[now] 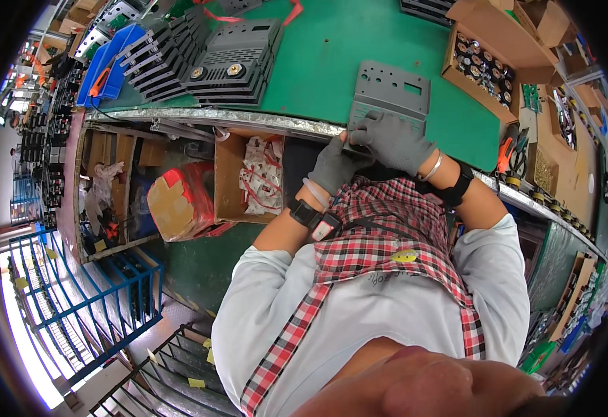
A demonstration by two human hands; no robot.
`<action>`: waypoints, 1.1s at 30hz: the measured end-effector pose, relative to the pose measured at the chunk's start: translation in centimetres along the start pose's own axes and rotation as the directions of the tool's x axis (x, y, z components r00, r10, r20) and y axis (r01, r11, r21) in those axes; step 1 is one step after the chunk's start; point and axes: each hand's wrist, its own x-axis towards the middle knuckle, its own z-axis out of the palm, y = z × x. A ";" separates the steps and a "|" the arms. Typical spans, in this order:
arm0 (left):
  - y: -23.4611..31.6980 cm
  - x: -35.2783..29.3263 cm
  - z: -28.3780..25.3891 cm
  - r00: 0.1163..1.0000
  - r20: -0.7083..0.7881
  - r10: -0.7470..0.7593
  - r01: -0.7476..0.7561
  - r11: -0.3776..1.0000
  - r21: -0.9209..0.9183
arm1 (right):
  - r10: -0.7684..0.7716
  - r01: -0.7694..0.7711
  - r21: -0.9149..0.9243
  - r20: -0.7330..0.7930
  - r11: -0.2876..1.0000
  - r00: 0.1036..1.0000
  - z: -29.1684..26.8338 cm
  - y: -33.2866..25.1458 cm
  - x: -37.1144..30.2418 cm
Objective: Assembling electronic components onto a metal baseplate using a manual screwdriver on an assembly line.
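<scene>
A grey sheet-metal panel [392, 87] with round holes, a rectangular cutout and slots lies on the green bench top [318, 73], close to its front edge. My right hand [394, 142], in a grey glove, bends over the panel's near end with its fingers curled inward. Just left of it, my left hand [336, 167], gloved too, has its fingertips pinched at the panel's near left corner. Both hands' fingertips meet there, and bare fingertips show through the gloves. Whatever is between them is too small or hidden to make out.
Stacked grey panels [238, 62] stand at the back left beside a blue bin [113, 66]. A cardboard box [481, 66] of round metal parts sits at the right, near orange-handled tools [505, 154]. Below the bench, an open carton [231, 177] holds wrapped pieces.
</scene>
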 end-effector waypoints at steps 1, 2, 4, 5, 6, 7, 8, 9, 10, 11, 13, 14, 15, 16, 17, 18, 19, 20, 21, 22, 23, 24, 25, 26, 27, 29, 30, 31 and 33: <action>0.0 0.2 0.0 0.998 0.057 -0.018 0.027 0.988 -0.151 | -0.015 0.015 -0.017 -0.003 1.000 1.000 -0.3 0.0 0.1; 0.2 0.0 0.1 0.998 0.061 -0.023 0.032 0.988 -0.152 | -0.029 0.029 -0.033 -0.006 0.999 1.000 -0.3 0.0 0.2; 0.9 -0.2 0.5 0.986 0.078 -0.150 0.139 0.459 -0.877 | -0.020 0.020 -0.007 0.005 1.000 1.000 0.0 0.5 0.7; 1.1 -0.1 0.4 0.985 0.081 -0.152 0.143 0.457 -0.878 | -0.015 0.015 0.014 0.014 1.000 1.000 0.1 0.6 0.8; 1.2 0.0 0.1 0.958 0.152 -0.245 0.230 0.329 -0.916 | -0.012 0.012 0.015 0.016 1.000 1.000 0.2 0.6 0.8; 1.2 0.0 -0.1 0.918 0.228 -0.326 0.299 0.189 -0.935 | 0.033 -0.032 -0.044 0.021 0.999 0.999 0.3 0.4 1.0; 0.9 0.1 0.0 0.917 0.227 -0.328 0.298 0.188 -0.936 | 0.077 -0.075 -0.103 0.023 0.992 0.997 0.3 0.3 1.1; 0.4 0.0 0.1 0.942 0.197 -0.272 0.301 0.427 -0.853 | 0.075 -0.072 -0.102 0.026 0.992 0.997 0.4 0.2 1.0; 0.2 0.1 0.1 0.961 0.183 -0.207 0.275 0.640 -0.718 | 0.078 -0.081 -0.067 -0.044 0.994 0.996 0.6 0.1 0.9; 0.1 0.0 0.1 0.961 0.183 -0.207 0.275 0.639 -0.719 | 0.083 -0.087 -0.031 -0.112 0.996 0.990 0.8 0.1 0.8; 0.0 -0.1 0.1 0.957 0.192 -0.219 0.289 0.643 -0.709 | 0.108 -0.109 0.002 -0.168 0.994 0.980 1.5 0.2 0.7; -0.4 -0.2 0.2 0.957 0.190 -0.221 0.289 0.641 -0.711 | 0.135 -0.130 0.038 -0.224 0.991 0.965 1.7 0.2 0.7; -1.2 -0.1 0.3 0.962 0.165 -0.217 0.270 0.686 -0.675 | 0.133 -0.128 0.038 -0.221 0.991 0.966 1.8 0.3 0.8; -0.8 0.1 0.2 0.968 0.142 -0.209 0.251 0.729 -0.636 | 0.182 -0.183 0.004 -0.133 0.983 0.974 1.5 0.2 1.0; -0.4 0.1 0.3 0.967 0.142 -0.209 0.251 0.729 -0.637 | 0.232 -0.234 -0.035 -0.045 0.972 0.972 1.3 0.2 1.0; 0.2 0.0 0.3 0.965 0.153 -0.215 0.262 0.714 -0.650 | 0.233 -0.235 -0.035 -0.043 0.971 0.972 1.7 0.3 0.9; 0.9 0.1 0.2 0.962 0.160 -0.220 0.270 0.699 -0.663 | 0.231 -0.232 -0.004 -0.102 0.973 0.968 2.1 0.4 0.8; 0.8 0.1 0.2 0.963 0.158 -0.220 0.268 0.698 -0.664 | 0.229 -0.228 0.028 -0.159 0.973 0.960 2.4 0.6 0.6; 0.5 0.0 0.3 0.947 0.174 -0.271 0.296 0.519 -0.802 | 0.227 -0.225 0.027 -0.158 0.974 0.961 2.5 0.7 0.3; 0.6 0.0 0.3 0.928 0.201 -0.315 0.301 0.314 -0.900 | 0.199 -0.173 0.109 -0.309 0.979 0.930 2.4 0.8 0.0; 0.8 0.0 0.2 0.928 0.198 -0.317 0.299 0.313 -0.902 | 0.180 -0.107 0.182 -0.453 0.977 0.873 2.3 0.9 -0.3; 1.0 0.0 0.0 0.928 0.218 -0.301 0.304 0.277 -0.912 | 0.178 -0.105 0.182 -0.451 0.978 0.874 2.0 0.8 -0.7; 1.2 0.0 -0.1 0.928 0.242 -0.283 0.313 0.239 -0.919 | 0.152 -0.091 0.174 -0.379 0.980 0.913 1.4 0.8 -1.2; 0.9 -0.1 -0.1 0.927 0.246 -0.283 0.316 0.238 -0.919 | 0.126 -0.077 0.168 -0.304 0.983 0.944 1.1 0.8 -1.4; 0.2 -0.3 0.0 0.969 0.128 -0.212 0.242 0.708 -0.664 | 0.129 -0.081 0.167 -0.303 0.983 0.944 1.0 0.8 -1.4; 0.4 0.0 0.3 0.994 0.088 -0.070 0.088 0.972 -0.219 | 0.323 -0.266 0.280 -0.183 0.922 0.928 0.6 1.1 -1.5; 0.6 -0.3 0.3 0.997 0.035 -0.073 0.074 0.997 -0.024 | 0.339 -0.281 0.276 -0.188 0.919 0.922 1.1 1.0 -1.7; 1.1 -0.1 0.4 0.999 -0.009 -0.052 0.053 0.984 0.170 | 0.267 -0.195 0.269 -0.263 0.943 0.927 2.0 1.1 -2.0; -0.4 0.0 0.4 0.978 0.028 -0.206 0.207 0.975 -0.081 | 0.258 -0.209 0.278 -0.151 0.937 0.954 1.7 1.1 -1.8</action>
